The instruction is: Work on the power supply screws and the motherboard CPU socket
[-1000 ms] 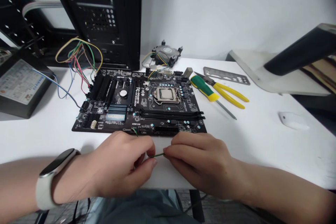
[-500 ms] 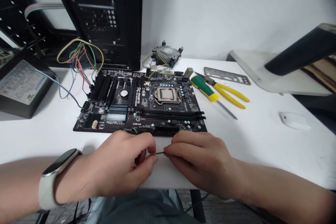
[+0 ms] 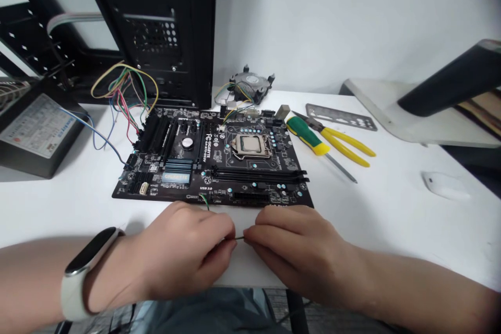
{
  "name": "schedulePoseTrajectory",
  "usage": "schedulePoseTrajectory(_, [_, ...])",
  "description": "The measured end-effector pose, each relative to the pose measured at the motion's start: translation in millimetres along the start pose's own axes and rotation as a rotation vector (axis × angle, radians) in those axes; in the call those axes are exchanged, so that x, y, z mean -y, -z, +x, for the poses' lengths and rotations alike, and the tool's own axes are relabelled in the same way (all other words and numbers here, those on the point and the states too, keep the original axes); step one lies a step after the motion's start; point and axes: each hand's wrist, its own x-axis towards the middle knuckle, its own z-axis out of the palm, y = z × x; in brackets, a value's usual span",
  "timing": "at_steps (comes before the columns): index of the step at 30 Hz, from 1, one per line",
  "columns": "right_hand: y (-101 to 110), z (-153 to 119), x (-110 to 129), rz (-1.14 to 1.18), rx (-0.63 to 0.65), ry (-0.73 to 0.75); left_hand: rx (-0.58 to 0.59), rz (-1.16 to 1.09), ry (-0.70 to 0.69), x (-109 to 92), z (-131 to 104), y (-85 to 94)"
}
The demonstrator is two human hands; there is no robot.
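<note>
At the table's front edge, my left hand [image 3: 186,253] and my right hand [image 3: 299,253] pinch one thin wire [image 3: 239,238]. Only a short yellow-green stretch of it shows between the fingertips; the rest is hidden by the fingers. Just beyond them lies a black motherboard [image 3: 230,199], flat on the table. A green wire [image 3: 205,202] comes off its near edge and disappears behind my left hand. The processor [image 3: 251,144] sits in its socket, with black memory slots [image 3: 256,174] on the near side of it.
To the right lie a green-yellow screwdriver [image 3: 307,135], yellow-handled pliers [image 3: 346,141], a metal I/O plate [image 3: 340,116] and a white mouse [image 3: 446,186]. Behind stand a black case [image 3: 156,26] and a cooler fan [image 3: 252,85]. A power supply [image 3: 37,128] and loose coloured wires [image 3: 125,83] are at left.
My left fingers have closed in more tightly, and less wire shows between the two hands. More of the green wire at the board's edge is visible. The whole view has shifted slightly.
</note>
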Motion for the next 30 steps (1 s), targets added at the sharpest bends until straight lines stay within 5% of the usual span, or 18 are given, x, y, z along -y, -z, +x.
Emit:
schedulePoseTrajectory(21, [0.9, 1.6, 2.5, 0.132, -0.035, -0.081, -0.178, 0.401, -0.251, 0.4, -5.2, 0.0])
schedulePoseTrajectory(30, [-0.8, 2.8, 1.0, 0.161, -0.048, -0.087, -0.21, 0.352, -0.22, 1.9, -6.8, -1.3])
